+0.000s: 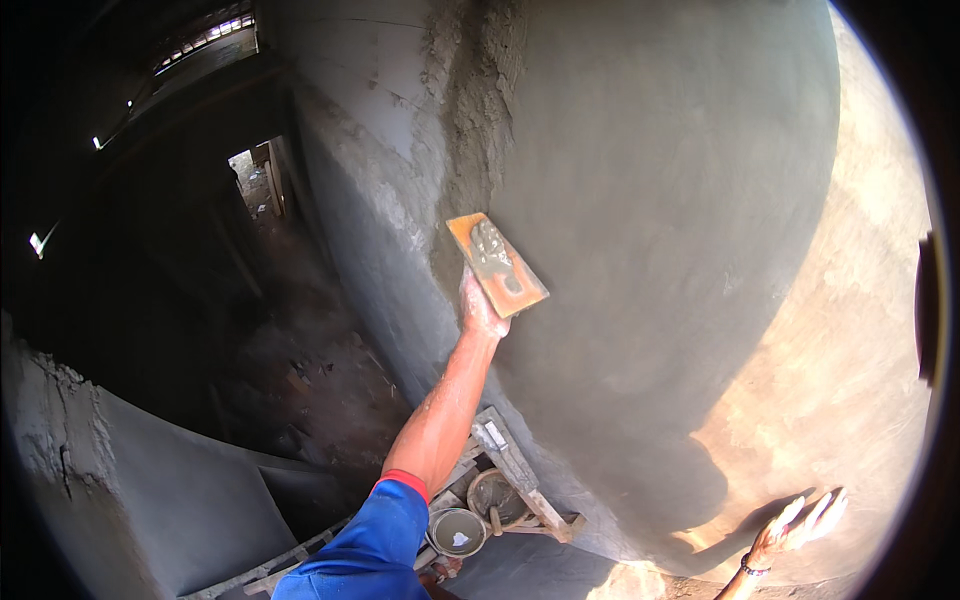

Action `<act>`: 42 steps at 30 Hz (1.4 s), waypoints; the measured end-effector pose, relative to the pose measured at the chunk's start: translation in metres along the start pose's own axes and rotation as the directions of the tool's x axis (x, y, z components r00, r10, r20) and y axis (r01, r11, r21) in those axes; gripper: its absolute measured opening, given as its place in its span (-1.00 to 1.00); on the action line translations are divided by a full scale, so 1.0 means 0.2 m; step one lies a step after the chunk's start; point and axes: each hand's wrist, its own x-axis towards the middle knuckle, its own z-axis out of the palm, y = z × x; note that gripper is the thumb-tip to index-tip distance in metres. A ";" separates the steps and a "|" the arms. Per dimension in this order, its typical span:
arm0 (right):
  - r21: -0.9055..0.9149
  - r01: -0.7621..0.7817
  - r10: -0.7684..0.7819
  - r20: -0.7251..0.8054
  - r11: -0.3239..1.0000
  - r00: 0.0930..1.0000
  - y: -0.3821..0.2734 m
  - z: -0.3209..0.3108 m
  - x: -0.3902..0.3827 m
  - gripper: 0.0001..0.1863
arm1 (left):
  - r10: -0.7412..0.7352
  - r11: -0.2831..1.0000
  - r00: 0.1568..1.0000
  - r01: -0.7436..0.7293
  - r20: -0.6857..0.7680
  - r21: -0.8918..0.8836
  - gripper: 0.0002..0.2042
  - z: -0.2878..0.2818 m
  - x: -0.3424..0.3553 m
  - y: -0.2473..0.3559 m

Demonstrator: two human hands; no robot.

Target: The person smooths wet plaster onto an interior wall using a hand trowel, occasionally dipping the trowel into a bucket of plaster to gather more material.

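Note:
Reaching up beside the wall's rough corner, my left hand point(484, 308) is closed around a plastering float point(513, 285). Its flat orange face shows, with a lump of wet grey mortar point(490, 245) lying on it; the fingers behind the board are partly hidden. The float is close to a rough strip of mortar point(475, 130) running up the corner. At lower right, my right hand point(797, 527), with a dark beaded bracelet at its wrist, is spread against the sunlit wall and holds nothing.
Below my left arm, two round buckets point(458, 531) stand by a wooden scaffold plank point(506, 450); one holds grey material and a white scrap. Smooth grey plaster point(660, 200) covers the wall at right. On the left are a dark room, a doorway point(258, 180) and a low wall point(180, 480).

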 end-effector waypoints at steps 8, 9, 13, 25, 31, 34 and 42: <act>-0.022 0.113 -0.113 -0.005 0.993 0.994 0.08 0.06 0.00 -0.53 | 0.122 0.992 0.993 -0.122 -0.006 -0.010 -0.53 0.28 0.15 0.09; -0.020 0.116 -0.117 -0.005 0.993 0.993 0.07 0.05 0.00 -0.53 | 0.125 0.992 0.992 -0.125 -0.023 -0.011 -0.52 0.29 0.16 0.09; -0.011 0.107 -0.107 -0.011 0.994 0.994 0.07 0.05 0.01 -0.54 | 0.134 0.991 0.986 -0.134 -0.096 0.005 -0.55 0.30 0.21 0.09; -0.043 0.103 -0.103 -0.014 0.994 0.995 0.10 0.07 -0.02 -0.54 | 0.320 0.765 0.899 -0.061 -0.297 0.642 -0.27 0.52 0.28 0.12; -0.022 0.078 -0.078 -0.006 0.997 0.997 0.12 0.08 -0.05 -0.60 | 0.392 0.701 0.896 -0.145 -0.208 0.698 -0.33 0.78 0.18 0.15; -0.008 0.072 -0.072 0.005 0.997 0.997 0.11 0.07 -0.06 -0.64 | 0.505 0.591 0.845 -0.191 -0.175 0.784 -0.38 0.93 0.15 0.18; -0.001 0.069 -0.069 -0.026 0.998 0.997 0.09 0.09 -0.07 -0.60 | 0.557 0.488 0.829 -0.270 -0.058 0.830 -0.49 1.30 0.17 0.35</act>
